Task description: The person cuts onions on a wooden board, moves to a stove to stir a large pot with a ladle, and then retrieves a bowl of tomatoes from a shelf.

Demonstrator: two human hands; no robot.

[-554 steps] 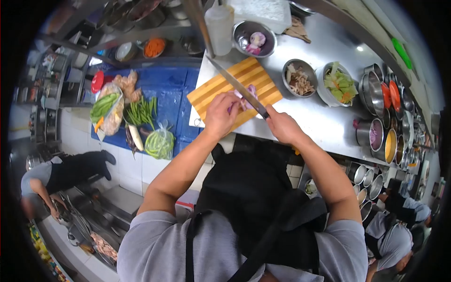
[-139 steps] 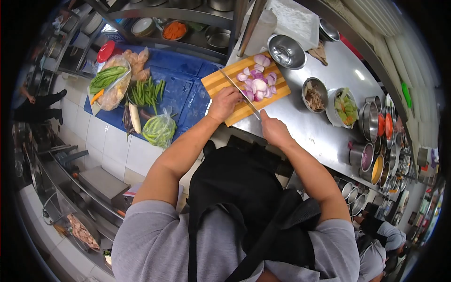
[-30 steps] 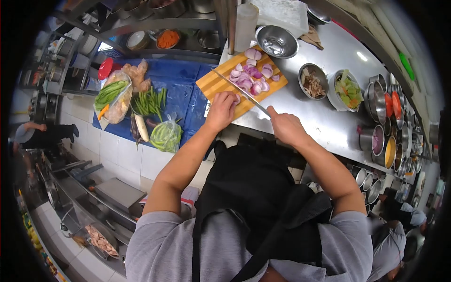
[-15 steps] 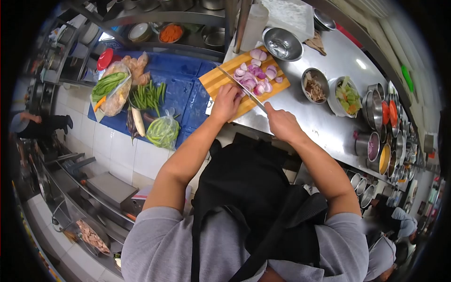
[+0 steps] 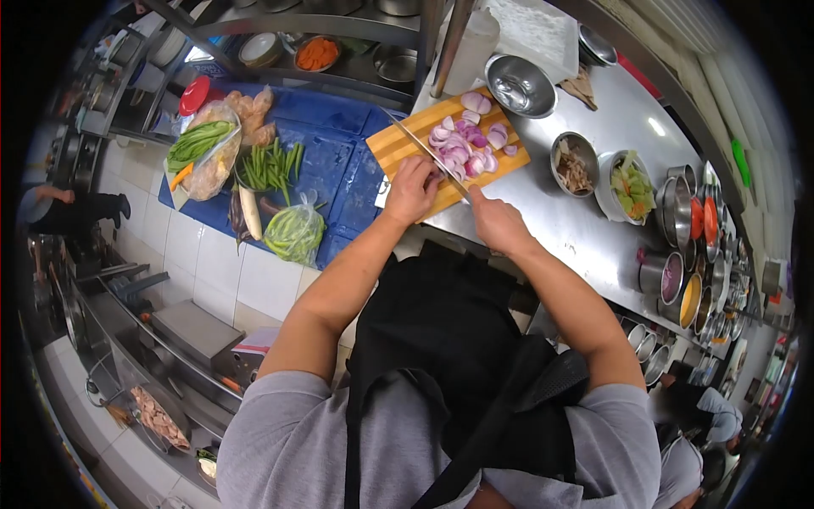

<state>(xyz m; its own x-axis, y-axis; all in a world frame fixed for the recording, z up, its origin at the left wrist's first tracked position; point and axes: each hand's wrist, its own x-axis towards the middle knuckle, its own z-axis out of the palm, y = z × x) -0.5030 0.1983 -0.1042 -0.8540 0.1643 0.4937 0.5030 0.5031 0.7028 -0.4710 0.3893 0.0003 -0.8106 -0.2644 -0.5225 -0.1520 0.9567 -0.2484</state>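
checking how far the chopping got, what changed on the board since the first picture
The pile of cut onion pieces on the cutting board has grown from a few bits under the knife to a heap at the far end. The steel bowl behind the board, which held onions at first, now looks empty. Unchanged: the right hand keeps its grip on the knife, and the left hand still steadies a piece at the blade.

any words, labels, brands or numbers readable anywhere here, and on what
None can be read.
The cutting board, the knife, the steel bowl and the plastic bottle show no print.
The bagged vegetables on the blue surface carry no visible label.
The items on the far right shelves are too small and blurred to tell.
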